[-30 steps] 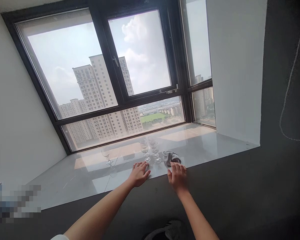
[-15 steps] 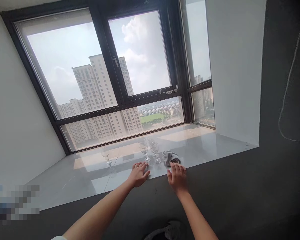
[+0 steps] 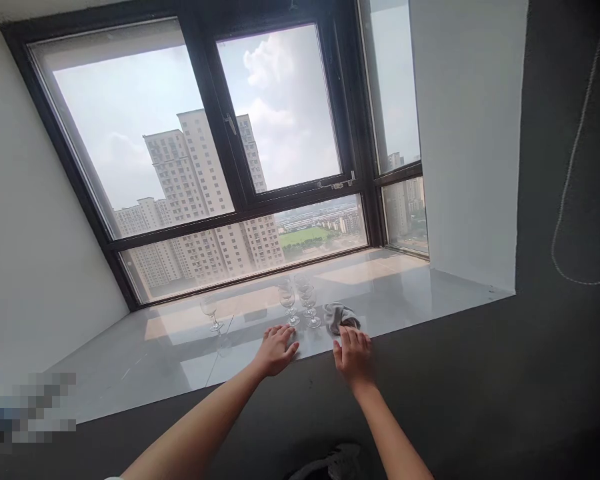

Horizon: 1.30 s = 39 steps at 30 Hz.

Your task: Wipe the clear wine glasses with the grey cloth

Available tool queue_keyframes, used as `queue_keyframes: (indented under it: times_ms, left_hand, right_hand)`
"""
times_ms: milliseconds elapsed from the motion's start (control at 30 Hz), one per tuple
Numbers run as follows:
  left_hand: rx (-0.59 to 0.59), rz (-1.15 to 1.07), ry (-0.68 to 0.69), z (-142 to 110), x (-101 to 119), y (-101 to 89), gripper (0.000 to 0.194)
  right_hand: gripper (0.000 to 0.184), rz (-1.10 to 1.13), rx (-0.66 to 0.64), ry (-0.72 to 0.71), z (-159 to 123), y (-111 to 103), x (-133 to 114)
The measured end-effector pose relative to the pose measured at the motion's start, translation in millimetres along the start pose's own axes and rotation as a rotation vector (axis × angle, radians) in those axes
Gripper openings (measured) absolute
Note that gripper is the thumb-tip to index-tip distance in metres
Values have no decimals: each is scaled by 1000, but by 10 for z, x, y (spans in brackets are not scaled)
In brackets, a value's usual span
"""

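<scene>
My left hand (image 3: 276,349) lies on the front part of the windowsill (image 3: 410,303), its fingers stretched out and thumb apart, holding nothing. Just beyond its fingertips stands a group of clear stemmed glasses, with one stemmed glass (image 3: 288,300) at the left and another (image 3: 312,308) at the right front. My right hand (image 3: 353,353) rests over the sill's front edge with extended fingers. Its fingertips are right at a crumpled grey cloth (image 3: 336,316); whether they touch it I cannot tell. Farther left, a single stemmed glass (image 3: 213,312) stands alone.
Behind the sill is a dark-framed window (image 3: 237,217) with a handle and a latch. White side walls close in the sill left and right. A looped cord (image 3: 563,227) hangs at the far right. A blurred-out patch (image 3: 20,407) covers the lower left.
The whole view has shifted very slightly to the left. Both hands, the glasses and the cloth keep their places on the sill.
</scene>
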<state>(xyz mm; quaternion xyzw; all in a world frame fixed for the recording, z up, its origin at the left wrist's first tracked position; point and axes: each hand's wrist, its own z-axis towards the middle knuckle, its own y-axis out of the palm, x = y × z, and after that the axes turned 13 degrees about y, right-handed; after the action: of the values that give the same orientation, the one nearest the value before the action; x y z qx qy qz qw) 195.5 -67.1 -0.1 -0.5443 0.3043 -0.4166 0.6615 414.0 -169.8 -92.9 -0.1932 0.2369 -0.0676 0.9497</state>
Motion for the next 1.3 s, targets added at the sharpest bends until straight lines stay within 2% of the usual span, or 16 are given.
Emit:
queue_keyframes:
  times_ms: [533, 1000, 1300]
  left_hand:
    - [112, 66, 51, -28, 58, -15, 47]
    - [50, 40, 17, -35, 76, -25, 72]
    - [47, 33, 58, -40, 78, -6, 75]
  right_hand:
    - [34, 24, 34, 22, -25, 35, -23]
    - [33, 14, 41, -4, -38, 55, 15]
    - [32, 10, 60, -21, -34, 16, 31]
